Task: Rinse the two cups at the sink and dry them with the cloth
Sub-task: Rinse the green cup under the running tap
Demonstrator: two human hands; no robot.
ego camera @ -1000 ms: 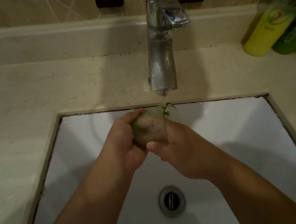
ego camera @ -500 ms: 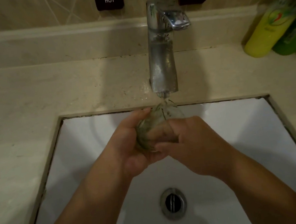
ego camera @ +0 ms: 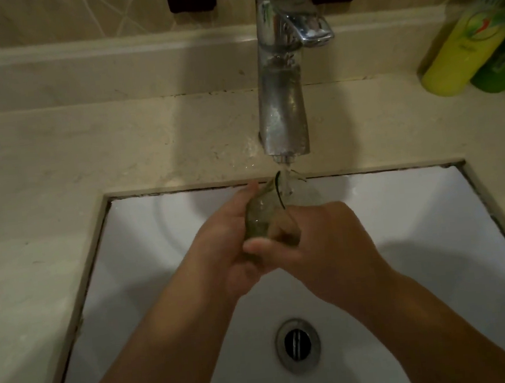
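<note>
A clear glass cup (ego camera: pixel 264 213) is held tilted under the chrome tap (ego camera: pixel 282 95), its mouth toward the running water. My left hand (ego camera: pixel 228 246) wraps round the cup from the left. My right hand (ego camera: pixel 320 240) holds it from the right, with fingers inside the cup and the thumb across its base. Both hands are over the white sink basin (ego camera: pixel 434 235). Only this one cup shows, and no cloth is in view.
The drain (ego camera: pixel 297 344) lies below my forearms. A beige stone counter (ego camera: pixel 57 163) surrounds the basin. A yellow bottle (ego camera: pixel 462 47) and a green bottle (ego camera: pixel 504 68) stand at the back right. HOT and COLD labels hang on the wall.
The cup has turned in my hands under the stream, its mouth now more toward the tap. My right hand's fingers have slid further into it.
</note>
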